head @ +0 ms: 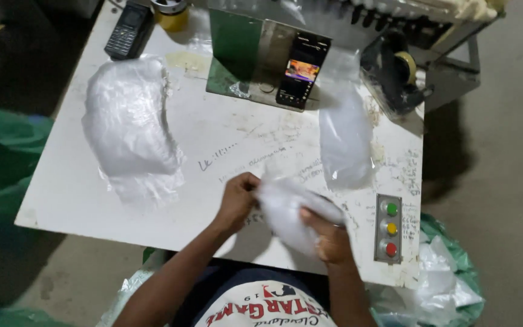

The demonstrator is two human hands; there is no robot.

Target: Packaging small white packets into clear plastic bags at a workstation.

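Note:
My left hand (237, 200) and my right hand (328, 237) both grip a clear plastic bag (289, 209) near the front edge of a white table (62, 200). The left hand pinches the bag's upper left corner. The right hand clasps its lower right part from below. The bag looks crumpled and blurred between them.
A large pile of clear plastic bags (129, 127) lies at the table's left. Another flat bag (345, 139) lies at the right. A smartphone (301, 71) leans on a green metal stand (237, 51). A dark handset (128, 30), a tape dispenser (394, 69) and a three-button panel (390, 228) sit around.

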